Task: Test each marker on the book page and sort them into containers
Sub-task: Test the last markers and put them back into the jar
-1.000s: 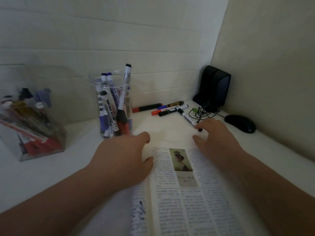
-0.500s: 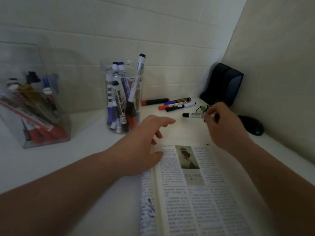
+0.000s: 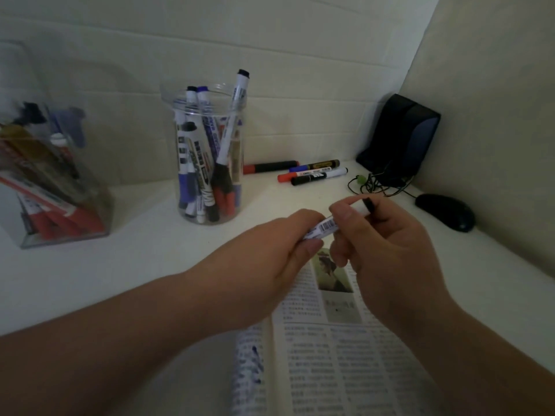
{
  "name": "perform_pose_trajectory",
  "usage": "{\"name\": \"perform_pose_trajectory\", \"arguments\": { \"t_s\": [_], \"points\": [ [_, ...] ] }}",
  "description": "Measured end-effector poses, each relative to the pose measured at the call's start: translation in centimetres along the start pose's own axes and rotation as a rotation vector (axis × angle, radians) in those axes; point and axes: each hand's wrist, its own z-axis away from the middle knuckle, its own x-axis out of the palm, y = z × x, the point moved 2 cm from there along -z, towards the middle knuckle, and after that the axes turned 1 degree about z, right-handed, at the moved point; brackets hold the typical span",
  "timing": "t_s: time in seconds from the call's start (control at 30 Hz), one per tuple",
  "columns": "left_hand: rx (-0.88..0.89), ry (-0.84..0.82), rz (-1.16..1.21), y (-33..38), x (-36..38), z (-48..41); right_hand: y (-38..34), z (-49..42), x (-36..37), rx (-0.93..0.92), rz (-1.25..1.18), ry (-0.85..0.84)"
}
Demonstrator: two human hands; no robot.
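Both hands hold one white marker (image 3: 322,229) with a black cap above the open book (image 3: 330,349). My left hand (image 3: 279,253) grips the barrel's lower end. My right hand (image 3: 381,244) pinches the upper end near the black cap (image 3: 368,204). A round clear jar (image 3: 207,157) behind the hands holds several markers upright. At the far left stands a square clear container (image 3: 57,181) with several red and dark markers. Several loose markers (image 3: 306,172) lie on the white desk near the back wall.
A black speaker (image 3: 402,139) stands in the back right corner with tangled cables (image 3: 378,183) in front. A black mouse (image 3: 447,214) lies by the right wall. Blue scribbles mark the book's left page (image 3: 252,364).
My right hand picked the white marker up off the desk and brought it over the book. My left hand left the page and took hold of the marker's other end.
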Motion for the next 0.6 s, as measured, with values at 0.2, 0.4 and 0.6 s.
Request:
{"name": "perform_pose_trajectory", "arguments": {
  "t_s": [0.2, 0.4, 0.6],
  "points": [
    [-0.008, -0.041, 0.1, -0.2, 0.3, -0.2, -0.4, 0.4, 0.1, -0.037, -0.005, 0.057],
    [0.066, 0.058, 0.178, 0.2, -0.6, -0.1, 0.1, 0.5, 0.9, 0.019, -0.045, -0.116],
    [-0.161, 0.001, -0.048, -1.8, -2.1, -0.4, 0.0, -0.6, -0.5, -0.003, -0.094, 0.046]
  ]
}}
